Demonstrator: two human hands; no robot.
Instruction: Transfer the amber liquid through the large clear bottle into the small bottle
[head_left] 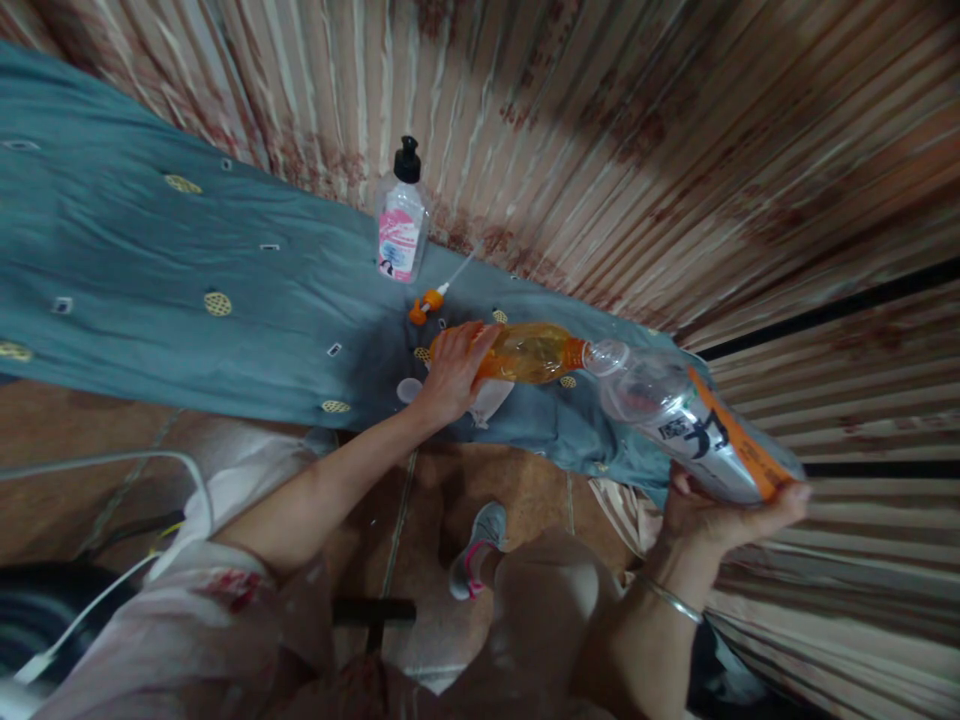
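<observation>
My left hand is wrapped round the base end of an orange bottle, which lies tilted with its neck to the right. Its neck meets the mouth of a large clear bottle with a silver and orange label. The bottom of that clear bottle rests in my right hand, thumb along its base. Behind the orange bottle an orange pump head with a clear tube lies on the teal cloth. A small whitish piece shows just below the orange bottle.
A clear pump bottle with a black top stands at the back of the teal cloth. A round translucent lid lies left of my left wrist. Pleated curtain hangs behind and to the right. A white cable crosses the lower left.
</observation>
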